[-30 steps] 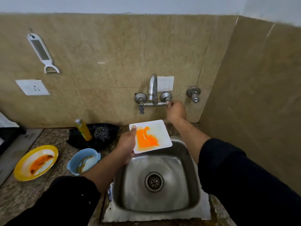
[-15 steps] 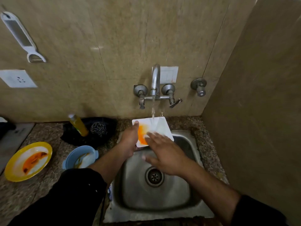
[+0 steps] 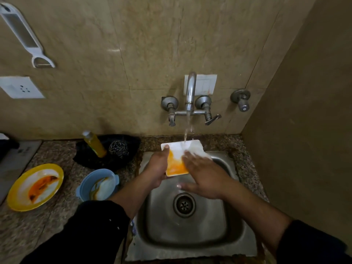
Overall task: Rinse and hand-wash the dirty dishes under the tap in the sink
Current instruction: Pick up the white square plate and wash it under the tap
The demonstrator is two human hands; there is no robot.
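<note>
A white square plate (image 3: 176,159) smeared with orange sauce sits over the back of the steel sink (image 3: 188,221), under running water from the tap (image 3: 190,88). My left hand (image 3: 158,168) grips the plate's left edge, thumb on top. My right hand (image 3: 203,174) lies flat on the plate's right half, fingers spread, holding nothing. A yellow-rimmed plate (image 3: 35,186) with orange residue and a blue bowl (image 3: 98,184) with dirty streaks rest on the counter at the left.
A yellow soap bottle (image 3: 95,143) and a steel scrubber (image 3: 119,148) sit on a black tray behind the bowl. A peeler (image 3: 26,37) and a socket (image 3: 21,87) are on the tiled wall. A side wall stands close on the right.
My right hand left the tap handle and came down onto the plate. Water now runs. The plate moved back under the stream, and the orange smear has spread and thinned.
</note>
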